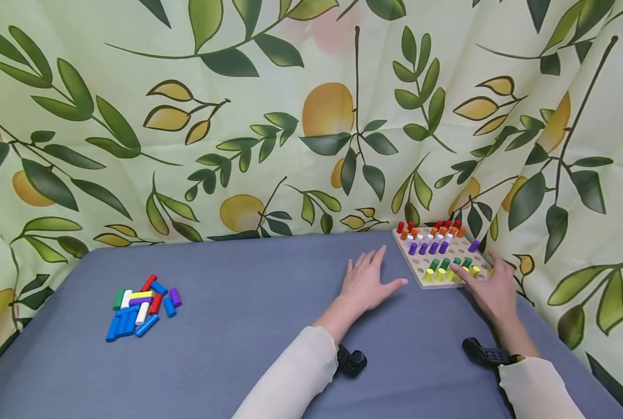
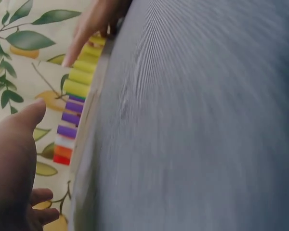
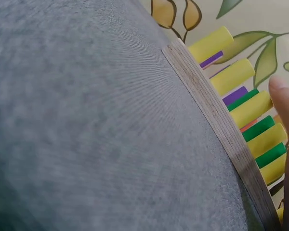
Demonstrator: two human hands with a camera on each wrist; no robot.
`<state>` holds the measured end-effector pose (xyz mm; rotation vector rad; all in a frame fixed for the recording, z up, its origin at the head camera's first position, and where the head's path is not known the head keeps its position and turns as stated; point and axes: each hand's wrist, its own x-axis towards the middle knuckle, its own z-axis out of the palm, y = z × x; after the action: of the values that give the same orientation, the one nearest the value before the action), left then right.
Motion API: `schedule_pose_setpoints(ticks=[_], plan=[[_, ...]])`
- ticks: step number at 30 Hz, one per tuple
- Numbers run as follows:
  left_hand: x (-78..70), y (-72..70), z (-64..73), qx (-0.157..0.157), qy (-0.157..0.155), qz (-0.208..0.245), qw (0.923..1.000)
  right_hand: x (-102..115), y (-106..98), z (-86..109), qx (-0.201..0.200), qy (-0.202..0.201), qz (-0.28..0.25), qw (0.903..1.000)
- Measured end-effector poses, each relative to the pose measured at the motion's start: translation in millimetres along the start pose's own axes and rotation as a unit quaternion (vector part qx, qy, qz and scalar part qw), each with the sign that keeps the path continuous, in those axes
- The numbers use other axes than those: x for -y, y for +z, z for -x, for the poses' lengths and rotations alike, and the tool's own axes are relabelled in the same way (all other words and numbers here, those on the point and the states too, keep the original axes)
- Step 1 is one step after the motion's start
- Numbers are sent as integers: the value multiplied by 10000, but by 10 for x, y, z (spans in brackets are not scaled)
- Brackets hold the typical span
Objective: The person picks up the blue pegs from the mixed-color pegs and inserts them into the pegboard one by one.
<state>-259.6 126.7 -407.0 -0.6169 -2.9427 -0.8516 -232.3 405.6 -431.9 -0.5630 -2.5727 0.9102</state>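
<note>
Two hands at square pale wooden pegboard [image 1: 447, 256], set at 2 o'clock on grey cloth-covered surface [image 1: 248, 314], against leaf-print curtain [image 1: 290, 116]. Left hand [image 1: 366, 282] flat, fingers spread, grip empty, thumb just short of board's near corner. Right hand [image 1: 491, 288] over board's 5 o'clock corner, fingertips among upright yellow pegs [image 1: 439, 273]; grip loosely extended, hold on any peg not discernible. Risk: sideways brush toppling pegs, or nudging board into curtain. Loose heap of coloured cylinder pegs [image 1: 141, 305] at 9 o'clock, well apart. No brands, no legible writing.

Cream long sleeves [image 1: 295, 372]; black wrist-mounted cameras [image 1: 351, 361] on both arms.
</note>
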Motion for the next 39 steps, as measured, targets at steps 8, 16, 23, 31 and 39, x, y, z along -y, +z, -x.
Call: schedule_pose_setpoints(ticks=[8,16,23,31,39], plan=[[-85,187,-75,210,-76,317,9992,57,-48,49,292,435,-154,9985],[-95,323,-209,382,428,-213,9981,39,-16,71,596,46,22,9982],[-58,358,-319,187,260,-616,9976,124,28,31,839,-85,205,9962],[2,365,-265,169,188,-495,9985,66,2,11,920,-484,516,9932],[65,321,-120,56,194,-349,9992,-26,-97,71,1184,-1070,554,9856]])
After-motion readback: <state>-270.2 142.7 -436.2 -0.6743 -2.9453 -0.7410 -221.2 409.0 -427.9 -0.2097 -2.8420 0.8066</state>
